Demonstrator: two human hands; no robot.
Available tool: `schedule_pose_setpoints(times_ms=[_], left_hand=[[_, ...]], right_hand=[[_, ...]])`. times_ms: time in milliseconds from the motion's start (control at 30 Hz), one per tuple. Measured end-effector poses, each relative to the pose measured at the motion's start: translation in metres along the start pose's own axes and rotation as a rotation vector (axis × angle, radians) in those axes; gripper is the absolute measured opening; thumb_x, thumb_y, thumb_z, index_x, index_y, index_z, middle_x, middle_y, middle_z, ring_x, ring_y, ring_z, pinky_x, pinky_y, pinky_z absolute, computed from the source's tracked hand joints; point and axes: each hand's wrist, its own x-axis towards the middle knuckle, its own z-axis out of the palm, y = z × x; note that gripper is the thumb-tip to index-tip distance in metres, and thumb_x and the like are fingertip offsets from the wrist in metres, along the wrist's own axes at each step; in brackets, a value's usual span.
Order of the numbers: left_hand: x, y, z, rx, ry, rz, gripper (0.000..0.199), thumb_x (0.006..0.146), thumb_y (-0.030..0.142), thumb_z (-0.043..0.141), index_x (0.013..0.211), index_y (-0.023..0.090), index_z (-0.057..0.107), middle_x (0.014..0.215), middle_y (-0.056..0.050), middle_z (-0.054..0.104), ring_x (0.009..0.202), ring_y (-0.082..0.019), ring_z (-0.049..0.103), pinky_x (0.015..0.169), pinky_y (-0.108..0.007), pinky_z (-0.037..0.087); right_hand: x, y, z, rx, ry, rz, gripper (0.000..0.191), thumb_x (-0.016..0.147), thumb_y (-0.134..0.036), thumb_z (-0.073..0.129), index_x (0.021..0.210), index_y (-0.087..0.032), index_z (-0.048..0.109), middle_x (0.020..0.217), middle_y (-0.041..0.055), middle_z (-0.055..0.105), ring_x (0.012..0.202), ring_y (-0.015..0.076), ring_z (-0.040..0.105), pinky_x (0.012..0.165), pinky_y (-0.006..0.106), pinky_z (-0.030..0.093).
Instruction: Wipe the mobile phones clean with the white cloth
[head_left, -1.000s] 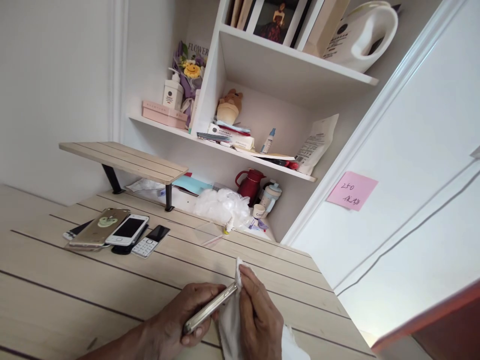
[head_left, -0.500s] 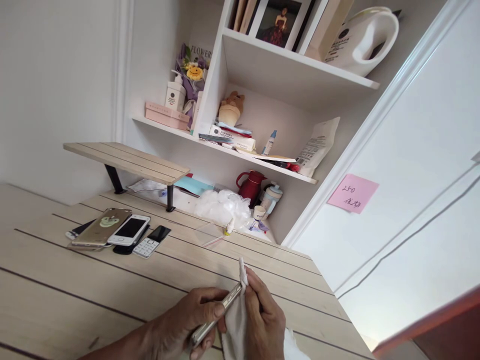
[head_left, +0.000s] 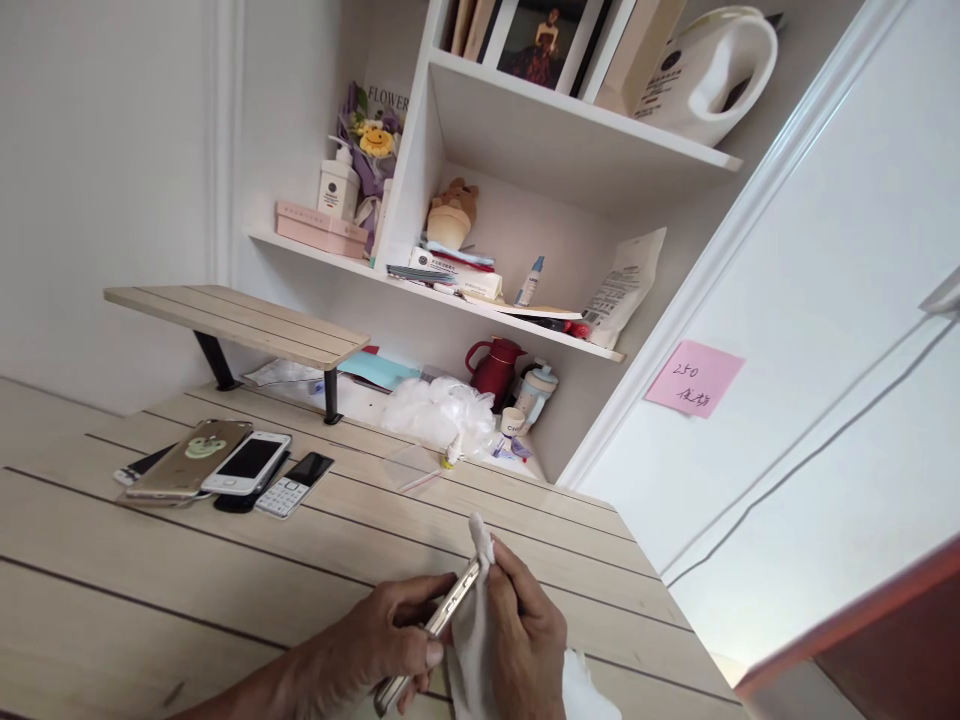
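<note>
- At the lower centre of the head view, the left hand is gripping a phone tilted edge-on; the right hand is pinching a white cloth against its upper end.
- There, wiping appears to be under way; how much is done or left isn't showing.
- At left, other phones are lying apart from the cloth.
- Around upper centre, a red jug, cup and pink box are hiding their contents.

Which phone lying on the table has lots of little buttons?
The white phone at the right end of the group: it has a keypad below its screen. No other phone there shows one.
</note>
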Motion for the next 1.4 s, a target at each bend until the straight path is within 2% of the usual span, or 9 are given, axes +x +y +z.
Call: schedule_pose_setpoints(times_ms=[100, 267, 400, 500, 733, 933, 1067, 1200, 1400], left_hand=[[0.001, -0.001, 0.000, -0.007, -0.016, 0.023, 0.063, 0.075, 0.043, 0.076, 0.133, 0.019, 0.066, 0.085, -0.001, 0.061, 0.058, -0.008, 0.049, 0.051, -0.017, 0.044], [0.006, -0.011, -0.005, 0.020, 0.035, 0.038, 0.058, 0.075, 0.034, 0.069, 0.130, 0.016, 0.068, 0.080, 0.000, 0.060, 0.056, -0.009, 0.050, 0.048, -0.017, 0.042], [0.006, -0.019, -0.006, 0.058, 0.113, 0.011, 0.063, 0.068, 0.021, 0.069, 0.131, 0.017, 0.066, 0.087, 0.000, 0.065, 0.063, -0.012, 0.055, 0.049, -0.018, 0.044], [0.001, -0.009, 0.004, 0.130, 0.139, 0.078, 0.060, 0.070, 0.012, 0.071, 0.129, 0.019, 0.066, 0.096, 0.000, 0.069, 0.083, -0.015, 0.058, 0.072, -0.023, 0.049], [-0.001, 0.019, 0.018, 0.396, 0.161, 0.240, 0.043, 0.080, 0.008, 0.063, 0.121, 0.018, 0.070, 0.093, 0.000, 0.070, 0.085, -0.018, 0.062, 0.076, -0.024, 0.051], [-0.002, -0.005, -0.004, 0.641, 0.362, 0.317, 0.059, 0.068, 0.000, 0.062, 0.123, 0.021, 0.071, 0.109, -0.003, 0.075, 0.105, -0.023, 0.068, 0.099, -0.030, 0.051], [-0.003, 0.003, 0.003, 0.599, 0.259, 0.339, 0.058, 0.076, 0.001, 0.058, 0.128, 0.021, 0.069, 0.109, -0.003, 0.077, 0.094, -0.021, 0.069, 0.087, -0.027, 0.055], [-0.003, 0.013, 0.010, 0.553, 0.167, 0.373, 0.053, 0.086, 0.006, 0.054, 0.135, 0.022, 0.065, 0.121, -0.006, 0.075, 0.102, -0.022, 0.069, 0.092, -0.029, 0.055], [-0.005, -0.018, -0.007, 0.547, 0.285, 0.281, 0.064, 0.076, 0.005, 0.058, 0.137, 0.023, 0.065, 0.132, -0.007, 0.072, 0.115, -0.026, 0.069, 0.104, -0.034, 0.053]], right_hand=[[0.001, 0.000, 0.002, 0.108, 0.004, 0.199, 0.044, 0.089, -0.046, 0.066, 0.119, -0.015, 0.077, 0.066, -0.0013, 0.071, 0.056, 0.0125, 0.058, 0.051, 0.020, 0.048], [0.001, -0.009, 0.007, 0.168, -0.029, 0.271, 0.045, 0.086, -0.046, 0.069, 0.117, -0.014, 0.078, 0.064, -0.0016, 0.069, 0.055, 0.0124, 0.055, 0.053, 0.021, 0.047], [-0.011, -0.023, 0.011, 0.079, -0.006, 0.064, 0.040, 0.093, -0.045, 0.062, 0.116, -0.017, 0.078, 0.071, 0.0005, 0.074, 0.056, 0.0135, 0.061, 0.052, 0.021, 0.049], [-0.018, -0.028, 0.014, -0.031, 0.022, -0.120, 0.035, 0.095, -0.042, 0.059, 0.113, -0.020, 0.079, 0.097, 0.0042, 0.079, 0.078, 0.0169, 0.073, 0.066, 0.021, 0.057], [-0.024, -0.025, 0.019, -0.216, 0.029, -0.558, 0.032, 0.098, -0.013, 0.052, 0.119, -0.025, 0.074, 0.120, 0.0038, 0.076, 0.113, 0.0163, 0.072, 0.101, 0.024, 0.055], [-0.026, -0.009, 0.034, -0.246, 0.060, -0.978, 0.035, 0.095, -0.006, 0.051, 0.120, -0.018, 0.074, 0.116, 0.0122, 0.077, 0.095, 0.0180, 0.077, 0.079, 0.025, 0.064], [-0.020, -0.014, 0.021, -0.338, -0.036, -0.883, 0.036, 0.099, -0.009, 0.050, 0.129, -0.017, 0.068, 0.126, 0.0137, 0.073, 0.109, 0.0205, 0.074, 0.092, 0.031, 0.063], [-0.018, -0.023, 0.012, -0.385, -0.017, -0.767, 0.038, 0.099, -0.009, 0.049, 0.132, -0.018, 0.067, 0.129, 0.0118, 0.072, 0.121, 0.0219, 0.069, 0.101, 0.034, 0.059], [-0.029, -0.006, 0.038, -0.369, 0.145, -1.025, 0.037, 0.094, -0.005, 0.053, 0.122, -0.018, 0.074, 0.114, 0.0121, 0.079, 0.101, 0.0228, 0.078, 0.077, 0.028, 0.066]])
